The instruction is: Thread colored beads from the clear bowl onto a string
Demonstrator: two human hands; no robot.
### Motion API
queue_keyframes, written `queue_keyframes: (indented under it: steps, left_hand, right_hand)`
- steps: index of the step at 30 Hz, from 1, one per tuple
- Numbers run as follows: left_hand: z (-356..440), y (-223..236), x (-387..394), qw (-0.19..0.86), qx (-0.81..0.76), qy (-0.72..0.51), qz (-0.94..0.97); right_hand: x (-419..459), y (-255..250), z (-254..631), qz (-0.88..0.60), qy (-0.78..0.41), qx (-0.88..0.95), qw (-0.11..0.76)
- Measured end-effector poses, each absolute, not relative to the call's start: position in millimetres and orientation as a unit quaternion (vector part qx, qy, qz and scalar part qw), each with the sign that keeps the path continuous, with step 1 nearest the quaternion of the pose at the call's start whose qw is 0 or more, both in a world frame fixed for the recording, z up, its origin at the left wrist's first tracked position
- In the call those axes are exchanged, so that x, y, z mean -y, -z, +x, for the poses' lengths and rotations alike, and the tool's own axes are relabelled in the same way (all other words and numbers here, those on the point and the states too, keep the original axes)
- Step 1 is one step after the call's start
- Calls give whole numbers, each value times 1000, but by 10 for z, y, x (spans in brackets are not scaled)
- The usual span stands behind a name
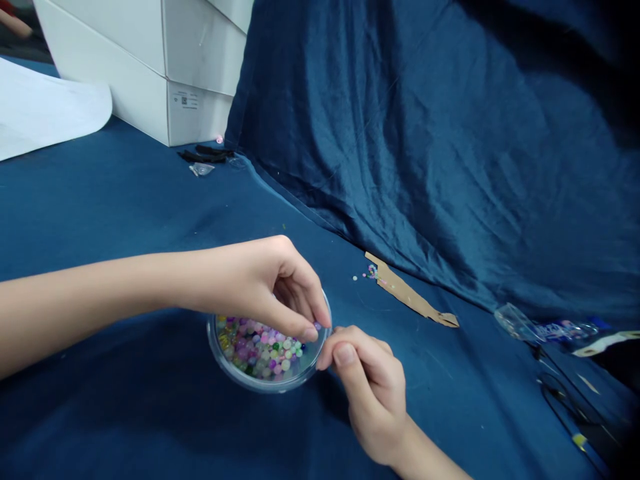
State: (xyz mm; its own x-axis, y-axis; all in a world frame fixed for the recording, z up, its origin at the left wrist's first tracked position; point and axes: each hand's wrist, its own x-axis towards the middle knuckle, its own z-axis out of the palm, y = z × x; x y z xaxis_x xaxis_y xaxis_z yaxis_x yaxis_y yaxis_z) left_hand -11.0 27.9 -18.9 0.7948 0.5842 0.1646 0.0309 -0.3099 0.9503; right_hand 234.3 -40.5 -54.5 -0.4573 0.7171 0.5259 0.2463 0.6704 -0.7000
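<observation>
Head view: the clear round dish (280,387) of mixed beads (263,350) sits on the blue-covered bench (125,427), just left of and below centre; clock directions run from it. The left hand (280,287) reaches over from 9 o'clock, its fingers nearly closed, with a small purple bead (317,326) showing at the tips; whether it is gripped cannot be told. At 3 o'clock the right hand (370,387) is just beside the rim, thumb pressed to forefinger; anything pinched between them cannot be made out.

Loose beads (373,271) lie at 2 o'clock, by a torn cardboard strip (410,297) that follows the foot of the dark blue drape (425,147). This drape bounds the bench from 12 to 3 o'clock. Broad stretches of cloth extend from 6 to 8 o'clock and, beyond the left forearm, toward 10 and 11, up to the white sheet (50,110), black strips (205,155) and stacked white boxes (135,67).

The left hand hides the dish's upper part. Far out near 3 o'clock, a crumpled clear wrapper (520,323) and a dark cable (560,400) fade into shadow; the sheet and boxes are cut off by the frame, and the box label is too small to read.
</observation>
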Motion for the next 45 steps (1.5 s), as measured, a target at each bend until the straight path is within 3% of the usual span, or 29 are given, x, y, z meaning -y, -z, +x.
queue_keyframes:
  steps: [45]
  left_hand:
    - [-117, 151, -247, 552, -211, -250, 767]
  right_hand:
    - [396, 528, 2353, -289, -267, 824, 409]
